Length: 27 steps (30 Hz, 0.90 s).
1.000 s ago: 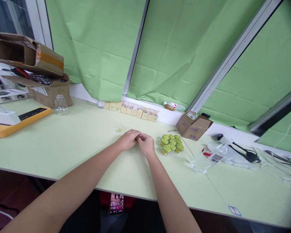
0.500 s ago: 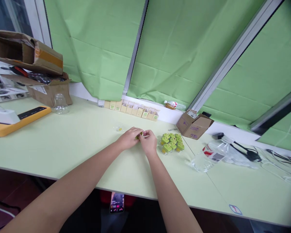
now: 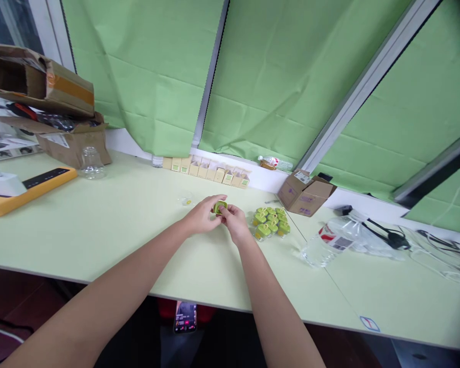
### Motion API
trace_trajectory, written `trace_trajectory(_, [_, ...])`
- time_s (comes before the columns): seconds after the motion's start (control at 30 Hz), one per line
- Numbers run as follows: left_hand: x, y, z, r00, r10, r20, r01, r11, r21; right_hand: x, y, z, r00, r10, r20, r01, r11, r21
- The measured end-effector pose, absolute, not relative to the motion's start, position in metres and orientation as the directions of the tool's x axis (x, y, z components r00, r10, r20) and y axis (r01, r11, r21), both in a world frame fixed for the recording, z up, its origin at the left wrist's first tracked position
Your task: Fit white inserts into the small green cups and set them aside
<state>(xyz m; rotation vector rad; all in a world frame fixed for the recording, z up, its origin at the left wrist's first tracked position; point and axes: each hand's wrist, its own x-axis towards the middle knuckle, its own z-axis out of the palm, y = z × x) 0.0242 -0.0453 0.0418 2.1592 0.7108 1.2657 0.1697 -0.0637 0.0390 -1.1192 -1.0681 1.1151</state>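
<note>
Both my hands meet at the middle of the pale green table. My left hand and my right hand pinch one small green cap-like piece between their fingertips, lifted a little off the table. Just to the right of my right hand lies a cluster of several similar green pieces in clear wrap. A tiny clear piece with a yellow dot lies on the table to the left of my hands.
A row of small beige boxes lines the back edge. An open cardboard box, a clear bag with a plastic bottle and black cables stand right. A glass jar, a yellow device and stacked cartons are left.
My hands have raised the green piece off the table and turned it, so that its round green face now shows between my fingers. The view has shifted slightly.
</note>
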Motion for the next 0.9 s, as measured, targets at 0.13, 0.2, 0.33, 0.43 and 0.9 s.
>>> trace_trajectory(0.13, [0.023, -0.031, 0.036, 0.380, 0.868, 0.319, -0.109, -0.301, 0.947, 0.173, -0.065, 0.043, 0.078, 0.997, 0.017, -0.301, 0.040, -0.953])
trace_trajectory(0.2, [0.024, -0.025, 0.034, 0.413, 0.888, 0.203, -0.174, -0.142, 0.974, 0.174, -0.066, 0.045, 0.045, 0.999, 0.014, -0.343, 0.029, -0.939])
trace_trajectory(0.33, [0.025, -0.025, 0.033, 0.392, 0.907, 0.154, -0.191, -0.083, 0.978, 0.174, -0.067, 0.045, 0.021, 1.000, 0.019, -0.357, 0.025, -0.934])
trace_trajectory(0.43, [0.023, -0.027, 0.036, 0.349, 0.932, 0.097, -0.166, -0.041, 0.985, 0.171, -0.067, 0.044, 0.016, 0.999, 0.030, -0.345, 0.034, -0.938])
trace_trajectory(0.9, [0.020, -0.022, 0.035, 0.326, 0.944, -0.039, -0.182, 0.103, 0.978, 0.167, -0.066, 0.039, 0.049, 0.986, 0.159, -0.209, 0.166, -0.964])
